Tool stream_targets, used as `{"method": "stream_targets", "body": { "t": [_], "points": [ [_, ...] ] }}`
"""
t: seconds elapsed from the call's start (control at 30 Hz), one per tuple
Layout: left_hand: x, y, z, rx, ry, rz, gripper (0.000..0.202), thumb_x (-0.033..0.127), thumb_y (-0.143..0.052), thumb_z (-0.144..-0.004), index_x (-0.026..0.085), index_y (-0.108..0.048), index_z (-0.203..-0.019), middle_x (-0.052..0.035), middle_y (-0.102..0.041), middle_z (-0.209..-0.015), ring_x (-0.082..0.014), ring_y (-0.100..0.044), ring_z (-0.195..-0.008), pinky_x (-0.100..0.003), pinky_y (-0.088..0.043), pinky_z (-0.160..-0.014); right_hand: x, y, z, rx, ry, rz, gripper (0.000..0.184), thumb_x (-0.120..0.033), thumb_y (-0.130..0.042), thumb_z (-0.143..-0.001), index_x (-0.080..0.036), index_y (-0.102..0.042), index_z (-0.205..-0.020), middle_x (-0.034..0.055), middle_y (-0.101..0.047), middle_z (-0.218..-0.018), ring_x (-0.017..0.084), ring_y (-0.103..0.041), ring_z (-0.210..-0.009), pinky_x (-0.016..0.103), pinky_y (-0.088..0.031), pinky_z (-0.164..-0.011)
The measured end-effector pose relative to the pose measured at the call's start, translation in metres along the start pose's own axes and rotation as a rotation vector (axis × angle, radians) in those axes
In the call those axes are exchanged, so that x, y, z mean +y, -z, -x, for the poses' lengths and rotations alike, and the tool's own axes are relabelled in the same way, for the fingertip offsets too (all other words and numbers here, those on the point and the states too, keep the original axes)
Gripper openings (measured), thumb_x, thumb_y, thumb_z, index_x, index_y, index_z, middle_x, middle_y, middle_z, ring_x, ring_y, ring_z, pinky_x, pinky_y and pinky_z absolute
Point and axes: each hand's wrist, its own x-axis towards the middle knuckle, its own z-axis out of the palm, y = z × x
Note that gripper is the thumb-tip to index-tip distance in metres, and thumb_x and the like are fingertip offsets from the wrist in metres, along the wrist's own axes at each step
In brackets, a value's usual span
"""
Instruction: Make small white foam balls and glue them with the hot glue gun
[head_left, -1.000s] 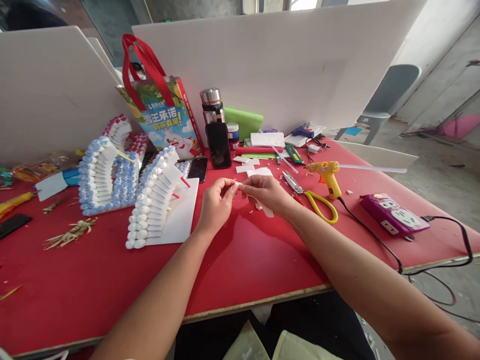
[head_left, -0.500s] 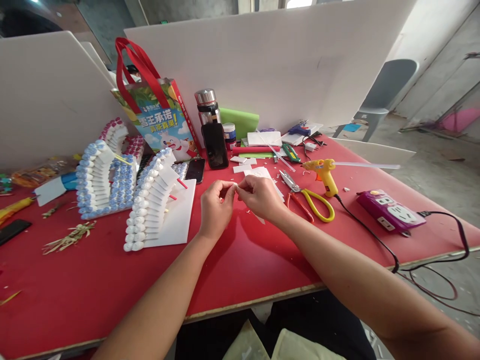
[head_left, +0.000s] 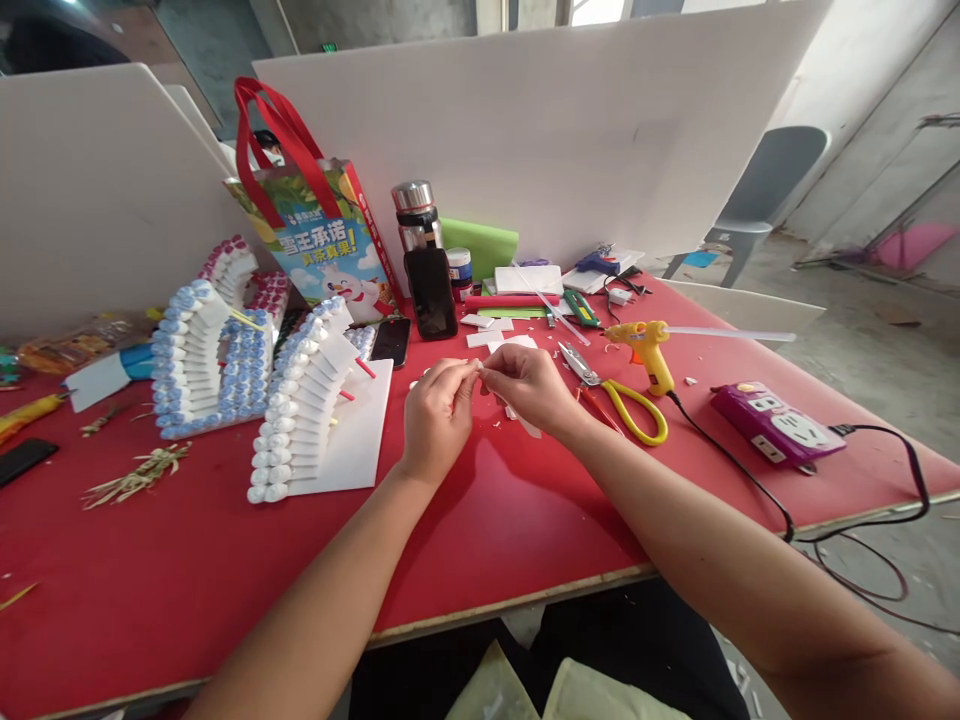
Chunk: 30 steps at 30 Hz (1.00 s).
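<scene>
My left hand and my right hand meet fingertip to fingertip above the table. Both are closed in a pinch on a small white piece, mostly hidden by the fingers; its kind is unclear. Left of my left hand, a curved white model edged with rounded white knobs stands on a white board. Beyond my hands lie flat white pieces and scraps. Scissors with yellow and red handles lie open just right of my right hand.
A yellow glue gun with a long clear stick stands right, near a purple power strip and its cables. Behind are a phone, a steel flask and a printed bag. A blue-knobbed model stands left.
Both hands have shifted slightly right, still pinched together. My right hand and forearm now cover more of the scissors' red handle. A small white bit now shows beside my left hand.
</scene>
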Motion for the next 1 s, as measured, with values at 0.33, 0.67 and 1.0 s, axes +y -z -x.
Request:
{"method": "stream_targets", "body": {
  "t": [0.33, 0.67, 1.0],
  "points": [
    [-0.010, 0.014, -0.009, -0.163, 0.572, 0.568, 0.030, 0.042, -0.077, -0.078, 0.018, -0.078, -0.096, -0.0049, -0.073, -0.079, -0.0162, -0.068, -0.065, -0.027, -0.051, -0.059, -0.002, 0.006, 0.001, -0.129, 0.099, 0.100, 0.019, -0.033, -0.063, -0.087, -0.017, -0.063, -0.077, 0.0017, -0.066, -0.070, 0.011, -0.053, -0.055, 0.024, -0.042, -0.052],
    [-0.005, 0.013, -0.010, -0.114, 0.557, 0.567, 0.028, 0.042, -0.074, -0.081, 0.016, -0.074, -0.092, -0.0060, -0.073, -0.075, -0.0175, -0.068, -0.067, -0.028, -0.053, -0.061, -0.006, 0.005, 0.002, -0.075, -0.055, 0.099, 0.025, -0.042, -0.066, -0.084, -0.019, -0.062, -0.077, -0.0005, -0.065, -0.059, 0.012, -0.057, -0.046, 0.023, -0.044, -0.043],
    [-0.008, 0.011, -0.008, -0.116, 0.488, 0.491, 0.027, 0.042, -0.070, -0.085, 0.017, -0.067, -0.093, -0.0024, -0.065, -0.074, -0.0125, -0.058, -0.064, -0.024, -0.046, -0.058, -0.010, 0.001, 0.004, -0.021, 0.033, 0.291, 0.020, -0.035, -0.063, -0.084, -0.019, -0.057, -0.073, -0.0016, -0.057, -0.061, 0.011, -0.050, -0.055, 0.022, -0.036, -0.049]
  ]
}}
